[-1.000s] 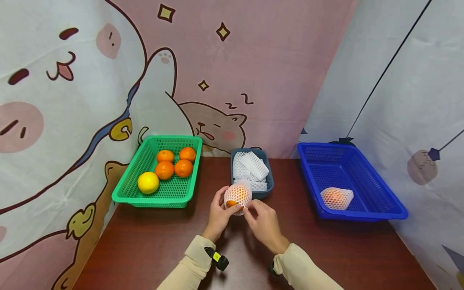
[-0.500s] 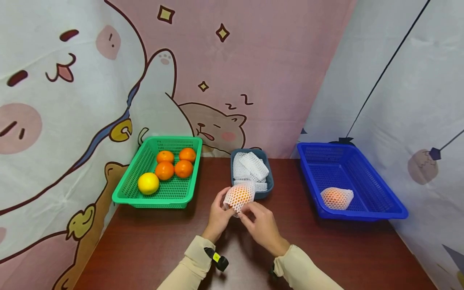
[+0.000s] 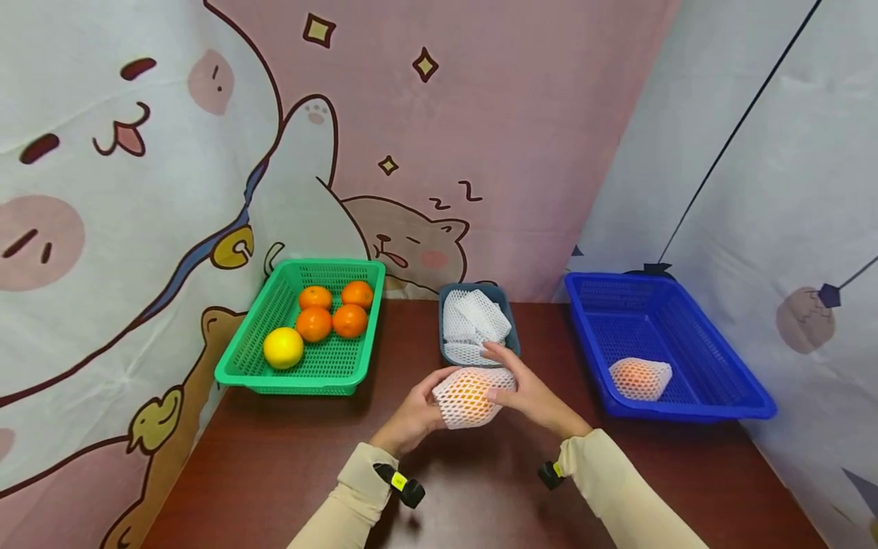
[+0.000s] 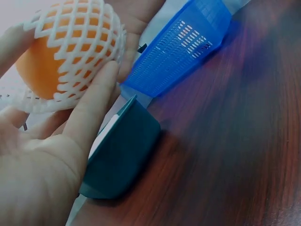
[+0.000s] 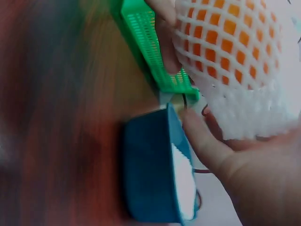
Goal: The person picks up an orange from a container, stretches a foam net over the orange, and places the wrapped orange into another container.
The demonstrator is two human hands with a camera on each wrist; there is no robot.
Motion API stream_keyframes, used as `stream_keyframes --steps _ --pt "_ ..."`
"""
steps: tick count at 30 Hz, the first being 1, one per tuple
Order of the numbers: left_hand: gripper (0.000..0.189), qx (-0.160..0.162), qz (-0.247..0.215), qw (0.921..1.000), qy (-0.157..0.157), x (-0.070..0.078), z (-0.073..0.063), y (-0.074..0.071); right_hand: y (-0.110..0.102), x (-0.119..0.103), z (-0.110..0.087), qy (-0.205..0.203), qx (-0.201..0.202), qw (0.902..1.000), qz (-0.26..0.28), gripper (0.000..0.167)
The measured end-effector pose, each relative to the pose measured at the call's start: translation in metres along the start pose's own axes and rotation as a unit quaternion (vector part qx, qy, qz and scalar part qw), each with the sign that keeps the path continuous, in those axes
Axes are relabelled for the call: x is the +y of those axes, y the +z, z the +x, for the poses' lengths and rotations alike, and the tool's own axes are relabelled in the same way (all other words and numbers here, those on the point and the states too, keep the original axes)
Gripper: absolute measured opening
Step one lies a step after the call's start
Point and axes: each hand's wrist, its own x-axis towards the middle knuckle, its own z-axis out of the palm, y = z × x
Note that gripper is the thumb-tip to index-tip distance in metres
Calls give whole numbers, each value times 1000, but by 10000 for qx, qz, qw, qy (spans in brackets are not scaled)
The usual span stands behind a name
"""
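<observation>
An orange in a white foam net sleeve (image 3: 469,398) is held above the table between both hands. My left hand (image 3: 414,418) grips its left end, and the left wrist view shows bare orange peel at the net's opening. The right hand (image 3: 538,396) holds the other end, thumb on the near side and index finger raised along the far side. In the right wrist view the net's gathered end (image 5: 254,110) lies against that hand. Just behind stands a small dark blue-grey box (image 3: 513,335) with several white foam nets (image 3: 476,319).
On the left, a green basket (image 3: 288,380) contains several oranges (image 3: 314,324) and a yellow fruit (image 3: 283,348). A blue basket (image 3: 686,408) on the right holds one netted orange (image 3: 640,379). A printed cloth (image 3: 521,152) hangs behind the reddish-brown table (image 3: 466,496).
The net now covers more of the orange, which has turned and moved slightly right and nearer. My right hand has gone from pinching the net's edge to holding the orange's right end.
</observation>
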Motion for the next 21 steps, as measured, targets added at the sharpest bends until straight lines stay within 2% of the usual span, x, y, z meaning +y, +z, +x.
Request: stream_keyframes --steps 3,6,11,15,18,21 --pt "72 -65 215 9997 116 1 0 3 1 5 -3 145 -514 9975 473 81" --pt "71 165 409 9987 249 0 1 5 5 9 -5 226 -508 9973 477 80" --pt "57 704 469 9963 145 -2 1 8 13 18 -9 174 116 9993 319 75" --pt "41 1032 -86 9946 -95 0 0 9 18 22 -12 155 634 9976 248 73" --pt "40 1121 -342 9930 -114 4 -1 10 20 22 -13 151 982 9950 -33 75" --pt "46 1112 -182 9936 -82 6 0 12 23 19 -14 180 1211 9916 -415 78"
